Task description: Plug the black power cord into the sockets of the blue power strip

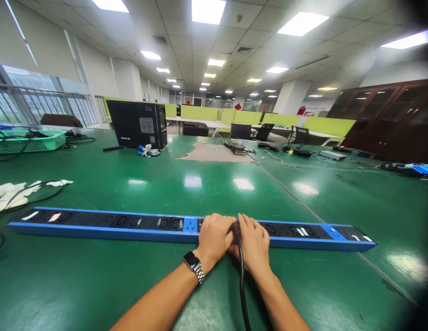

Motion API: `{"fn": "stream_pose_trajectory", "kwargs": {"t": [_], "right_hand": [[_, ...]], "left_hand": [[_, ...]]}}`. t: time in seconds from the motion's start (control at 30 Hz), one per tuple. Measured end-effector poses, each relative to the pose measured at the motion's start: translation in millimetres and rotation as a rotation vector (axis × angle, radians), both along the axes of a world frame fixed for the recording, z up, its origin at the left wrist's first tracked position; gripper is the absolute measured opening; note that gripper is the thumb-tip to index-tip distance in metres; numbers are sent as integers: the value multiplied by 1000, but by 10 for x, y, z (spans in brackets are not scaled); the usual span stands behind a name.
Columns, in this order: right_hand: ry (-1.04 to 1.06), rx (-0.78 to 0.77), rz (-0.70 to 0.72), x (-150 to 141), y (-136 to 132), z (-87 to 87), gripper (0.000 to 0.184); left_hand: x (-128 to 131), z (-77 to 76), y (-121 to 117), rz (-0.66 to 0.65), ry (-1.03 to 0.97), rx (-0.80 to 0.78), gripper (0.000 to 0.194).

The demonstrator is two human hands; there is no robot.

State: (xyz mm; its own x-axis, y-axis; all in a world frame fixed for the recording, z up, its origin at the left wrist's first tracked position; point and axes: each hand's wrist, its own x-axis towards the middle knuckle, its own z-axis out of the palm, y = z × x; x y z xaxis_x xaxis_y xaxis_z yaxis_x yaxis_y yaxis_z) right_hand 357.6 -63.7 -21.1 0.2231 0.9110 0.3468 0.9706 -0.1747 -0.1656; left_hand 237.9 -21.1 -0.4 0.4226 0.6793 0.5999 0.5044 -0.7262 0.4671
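Note:
A long blue power strip (138,234) with black socket panels lies across the green table in front of me. Both my hands meet a little right of its middle, around a black power plug (236,228) whose thick cord (242,285) runs down towards me. My left hand (216,236), with a watch on its wrist, is closed over the strip, its thumb side against the plug. Curled fingers of my right hand (252,241) grip the plug from the other side. The socket under the plug is hidden by my hands, so how far it sits in cannot be told.
At the back left stand a black computer tower (138,125) and a green basket (31,143) with cables. Blue-and-white gloves (148,151) lie by the tower. White cloth (14,195) with a cable is on the left. Electronic parts (238,148) and cables lie along the far side.

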Motion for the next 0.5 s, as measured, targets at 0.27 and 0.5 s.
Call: {"fn": "stream_pose_trajectory", "kwargs": {"t": [0.27, 0.5], "right_hand": [[17, -26, -34, -42, 24, 33, 85], [15, -37, -40, -26, 36, 3, 86]], "left_hand": [[-872, 169, 74, 175, -507, 59, 26], [-2366, 47, 128, 595, -449, -34, 49]]}}
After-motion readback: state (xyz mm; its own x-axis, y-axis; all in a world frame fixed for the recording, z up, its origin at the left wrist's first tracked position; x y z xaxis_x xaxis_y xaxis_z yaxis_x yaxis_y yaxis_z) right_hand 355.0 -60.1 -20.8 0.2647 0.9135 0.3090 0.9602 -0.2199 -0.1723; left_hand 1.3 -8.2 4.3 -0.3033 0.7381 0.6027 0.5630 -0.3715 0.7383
